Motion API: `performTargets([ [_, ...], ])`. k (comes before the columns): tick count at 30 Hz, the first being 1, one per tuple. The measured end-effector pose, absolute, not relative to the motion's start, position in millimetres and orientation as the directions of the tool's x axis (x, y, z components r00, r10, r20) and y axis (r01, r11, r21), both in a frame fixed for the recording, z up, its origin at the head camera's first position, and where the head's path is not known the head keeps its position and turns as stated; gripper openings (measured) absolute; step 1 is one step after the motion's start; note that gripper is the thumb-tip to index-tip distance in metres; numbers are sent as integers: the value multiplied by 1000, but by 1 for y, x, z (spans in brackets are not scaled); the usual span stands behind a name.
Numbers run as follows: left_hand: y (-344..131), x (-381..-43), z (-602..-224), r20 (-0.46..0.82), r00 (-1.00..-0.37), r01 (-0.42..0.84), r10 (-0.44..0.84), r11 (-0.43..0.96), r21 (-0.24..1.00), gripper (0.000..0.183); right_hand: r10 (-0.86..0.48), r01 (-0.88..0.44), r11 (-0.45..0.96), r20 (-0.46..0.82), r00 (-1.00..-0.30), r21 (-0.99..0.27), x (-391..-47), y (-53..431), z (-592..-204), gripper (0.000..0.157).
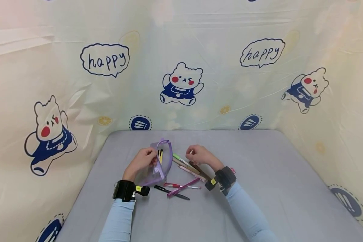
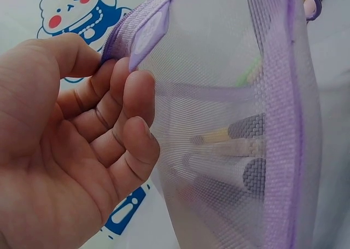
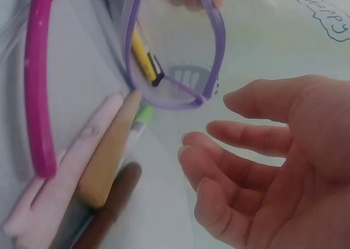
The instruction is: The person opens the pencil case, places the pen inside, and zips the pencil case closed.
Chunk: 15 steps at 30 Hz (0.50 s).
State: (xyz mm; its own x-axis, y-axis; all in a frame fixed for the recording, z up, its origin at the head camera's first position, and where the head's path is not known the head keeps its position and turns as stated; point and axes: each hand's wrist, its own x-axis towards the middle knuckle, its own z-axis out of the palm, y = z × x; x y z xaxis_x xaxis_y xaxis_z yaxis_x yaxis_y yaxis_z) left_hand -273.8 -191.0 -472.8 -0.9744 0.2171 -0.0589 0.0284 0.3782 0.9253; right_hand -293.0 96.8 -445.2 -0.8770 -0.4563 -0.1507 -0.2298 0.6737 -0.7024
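Observation:
A see-through mesh pencil pouch with purple zip edging [image 1: 171, 158] stands gaping on the table, yellow-and-black pens [image 1: 160, 156] inside it. My left hand [image 1: 143, 158] pinches the pouch's zip edge between thumb and fingers; in the left wrist view several pens show through the mesh. To the right, my right hand [image 1: 201, 156] hovers above the loose pens, its fingers loosely bent and holding nothing. Beneath and beside it lie a green-ended pen [image 1: 181, 159], a tan pen [image 3: 109, 150], a pink pen [image 1: 191, 172] and a brown pen [image 3: 112, 205].
Nearer the person, a red-and-clear pen [image 1: 173, 185], a magenta pen [image 1: 181, 189] and a black pen [image 1: 172, 193] lie crossed on the grey tabletop [image 1: 260, 161]. A printed cloth [image 1: 220, 84] hangs behind and around the table.

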Motion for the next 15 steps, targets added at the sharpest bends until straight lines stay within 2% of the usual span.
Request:
performTargets([
  [8,-191,-274,-476,-59,-974,29,219,381,924,27,-442,-276,759,-155,-883,-590,-293,109,-453,21],
  [15,-191,-276,-477,-53,-975,34,216,383,923,27,-412,-259,806,-189,-891,-533,-293,116,-458,22],
])
